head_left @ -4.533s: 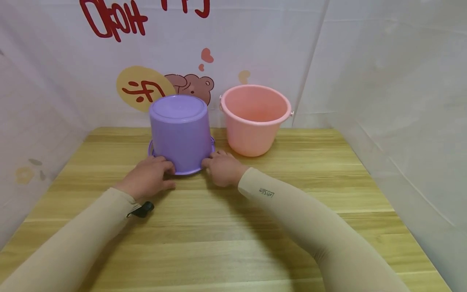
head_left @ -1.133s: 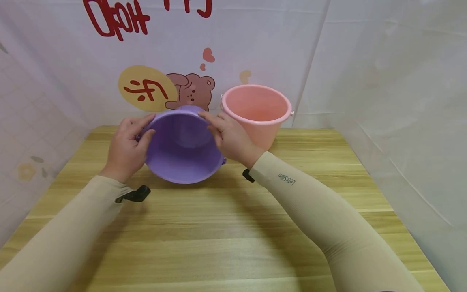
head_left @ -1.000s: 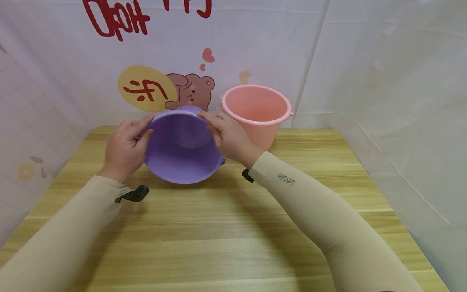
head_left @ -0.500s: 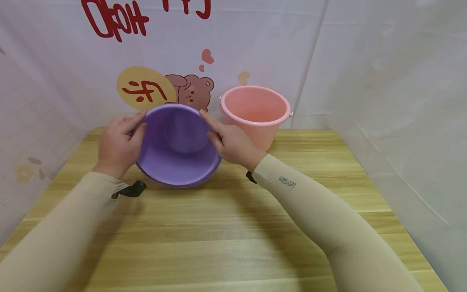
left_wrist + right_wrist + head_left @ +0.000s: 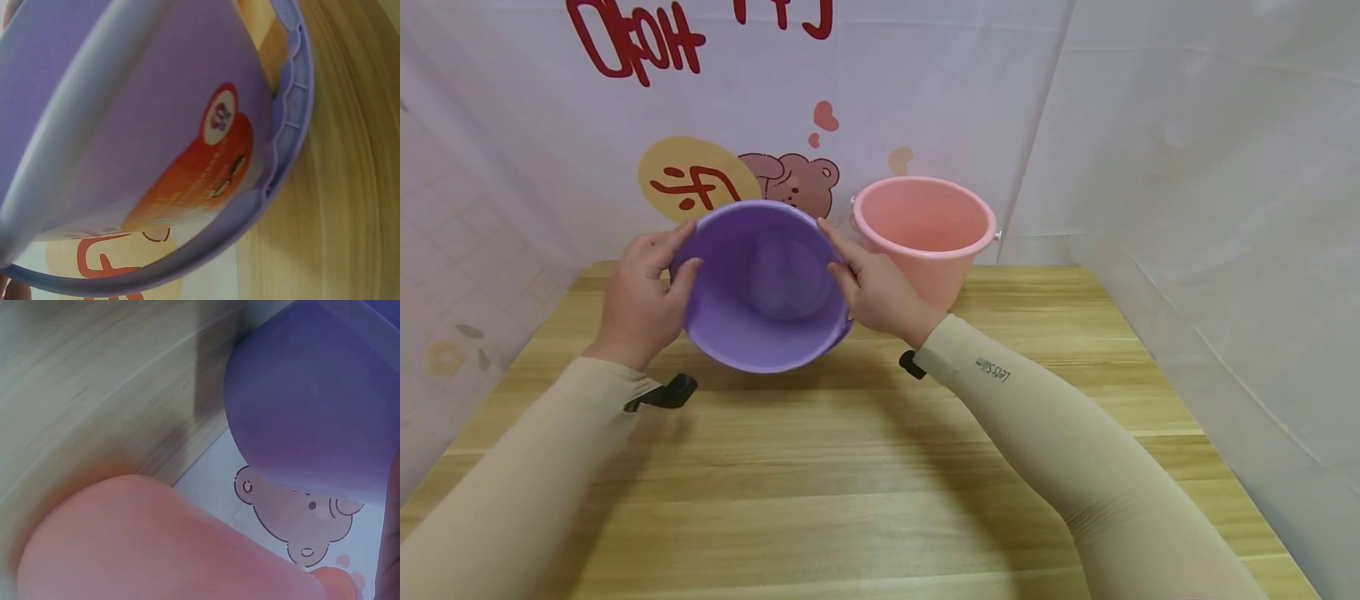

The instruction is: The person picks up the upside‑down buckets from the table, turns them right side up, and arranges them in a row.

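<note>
Both hands hold a purple bucket (image 5: pixel 767 292) by its rim, its mouth turned toward me and its inside bare. My left hand (image 5: pixel 640 296) grips the rim at the left, thumb on the inner side. At the right, my right hand (image 5: pixel 883 292) pinches the rim between thumb and fingers. In the left wrist view, the bucket's outer wall bears a red and orange label (image 5: pixel 197 169), and its purple handle (image 5: pixel 294 119) hangs off the wall. A pink bucket (image 5: pixel 928 271) stands upright beside it, partly behind my right hand.
The wood-grain table (image 5: pixel 820 500) stretches under both arms. White printed cloth (image 5: pixel 925 83) closes off the back, with plain cloth at the right (image 5: pixel 1210 208) and patterned cloth at the left. The pink bucket stands close to the back cloth.
Earlier the purple bucket stood upside down on the table. It has been turned so its mouth faces me, and over the last half second it has risen slightly. The pink bucket has stayed put.
</note>
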`<state>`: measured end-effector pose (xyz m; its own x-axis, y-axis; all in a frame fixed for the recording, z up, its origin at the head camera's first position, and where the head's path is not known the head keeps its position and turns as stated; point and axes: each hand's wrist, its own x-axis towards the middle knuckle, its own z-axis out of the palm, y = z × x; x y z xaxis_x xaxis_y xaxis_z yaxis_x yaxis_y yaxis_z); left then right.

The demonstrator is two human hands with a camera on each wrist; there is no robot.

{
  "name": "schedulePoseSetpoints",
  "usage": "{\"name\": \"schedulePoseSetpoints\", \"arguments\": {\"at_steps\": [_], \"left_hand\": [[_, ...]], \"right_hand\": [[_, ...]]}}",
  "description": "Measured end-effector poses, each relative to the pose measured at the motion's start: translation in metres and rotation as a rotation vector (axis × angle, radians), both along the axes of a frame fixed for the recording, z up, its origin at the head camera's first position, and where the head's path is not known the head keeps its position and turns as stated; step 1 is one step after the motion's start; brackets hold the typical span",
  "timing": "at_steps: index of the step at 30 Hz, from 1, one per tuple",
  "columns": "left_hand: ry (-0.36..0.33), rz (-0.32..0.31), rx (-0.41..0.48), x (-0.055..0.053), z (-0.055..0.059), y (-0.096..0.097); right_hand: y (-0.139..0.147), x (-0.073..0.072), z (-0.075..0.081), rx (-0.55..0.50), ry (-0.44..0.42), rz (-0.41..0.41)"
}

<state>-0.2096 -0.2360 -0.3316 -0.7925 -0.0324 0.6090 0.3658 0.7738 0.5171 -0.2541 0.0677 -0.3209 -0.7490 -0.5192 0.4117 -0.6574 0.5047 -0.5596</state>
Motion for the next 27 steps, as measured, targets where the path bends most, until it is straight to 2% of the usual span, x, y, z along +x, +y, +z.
{"name": "schedulePoseSetpoints", "arguments": {"at_steps": [6, 11, 17, 27], "left_hand": [[-0.049, 0.019, 0.046, 0.0027, -0.0056, -0.0016], [-0.093, 0.031, 0.052, 0.0043, -0.0075, -0.0046], [-0.068, 0.048, 0.041, 0.0055, -0.0053, -0.0036], [-0.074, 0.072, 0.034, 0.0055, -0.0019, -0.0011]], "right_hand": [[0.0000, 0.0003, 0.0011, -0.024, -0.047, 0.003], [0.0013, -0.0010, 0.0017, -0.044, -0.063, 0.007], [0.0023, -0.0002, 0.0030, -0.034, -0.062, -0.011], [0.0043, 0.0009, 0.0013, -0.050, -0.085, -0.024]]}}
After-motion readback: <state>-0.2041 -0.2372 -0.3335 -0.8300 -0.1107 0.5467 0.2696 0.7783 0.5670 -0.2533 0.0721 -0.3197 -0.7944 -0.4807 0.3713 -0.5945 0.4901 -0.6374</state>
